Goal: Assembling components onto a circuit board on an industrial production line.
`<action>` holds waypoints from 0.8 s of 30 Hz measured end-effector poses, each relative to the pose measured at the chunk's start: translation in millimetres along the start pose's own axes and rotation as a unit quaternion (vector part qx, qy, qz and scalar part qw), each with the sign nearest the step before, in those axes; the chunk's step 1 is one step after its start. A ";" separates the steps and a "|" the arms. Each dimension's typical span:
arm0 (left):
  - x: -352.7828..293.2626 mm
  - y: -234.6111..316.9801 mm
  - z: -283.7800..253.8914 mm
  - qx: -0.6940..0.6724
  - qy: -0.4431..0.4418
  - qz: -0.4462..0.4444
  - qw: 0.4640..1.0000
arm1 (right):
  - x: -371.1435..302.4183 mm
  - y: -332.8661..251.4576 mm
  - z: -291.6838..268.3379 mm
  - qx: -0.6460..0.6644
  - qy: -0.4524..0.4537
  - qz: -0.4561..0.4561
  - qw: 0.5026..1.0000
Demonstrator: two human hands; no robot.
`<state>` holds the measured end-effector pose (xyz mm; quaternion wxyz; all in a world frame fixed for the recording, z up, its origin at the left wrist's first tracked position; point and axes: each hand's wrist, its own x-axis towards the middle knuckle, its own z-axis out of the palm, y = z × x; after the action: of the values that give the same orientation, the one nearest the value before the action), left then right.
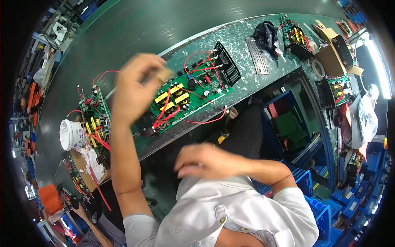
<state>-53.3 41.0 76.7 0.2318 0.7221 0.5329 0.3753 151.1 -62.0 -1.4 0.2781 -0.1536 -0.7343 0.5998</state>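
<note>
My left hand is raised over the left end of a green circuit board, its fingers bent and smeared by motion. Whether anything sits between those fingers is hard to make out. The board carries yellow-wrapped transformers, red wires and a black slotted end plate at its far right end. It lies along the bench's near edge. My right hand hovers in front of my shirt, apart from the board. Though blurred, its fingers reach out to the left, thumb apart, and nothing shows in them.
Left of my arm stand a white bucket and more wired boards. A perforated metal plate, a black cloth, a tape roll and a cardboard box occupy the right. Blue crates stand beside me; another person's arm shows lower left.
</note>
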 end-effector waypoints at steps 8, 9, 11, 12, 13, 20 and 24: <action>-33.4 -23.2 53.7 -0.307 -0.122 -0.074 0.941 | -32.5 12.0 -82.0 -0.036 0.343 0.137 0.929; -34.8 -18.6 55.3 -0.310 -0.137 -0.069 0.938 | -33.2 10.5 -80.1 0.090 0.360 0.131 0.919; -39.5 -17.3 64.9 -0.342 -0.129 -0.059 0.929 | -20.2 12.0 -75.7 0.042 0.374 0.097 0.921; -42.3 -18.7 69.2 -0.377 -0.118 -0.049 0.917 | -12.5 16.9 -74.7 -0.003 0.376 0.078 0.923; -44.1 -19.9 72.1 -0.395 -0.118 -0.045 0.910 | -3.1 18.0 -72.7 -0.008 0.384 0.050 0.922; -52.1 -4.3 77.0 -0.091 -0.074 0.063 0.991 | 26.7 19.4 -68.7 -0.285 0.401 -0.055 0.869; -49.0 -1.9 67.5 -0.017 -0.043 0.068 0.997 | 31.6 15.5 -68.0 -0.273 0.362 -0.104 0.885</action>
<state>-8.6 -0.2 19.7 0.2405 0.7683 0.4654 0.3679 164.6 13.4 -0.8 0.5321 -0.3532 -0.7292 0.2458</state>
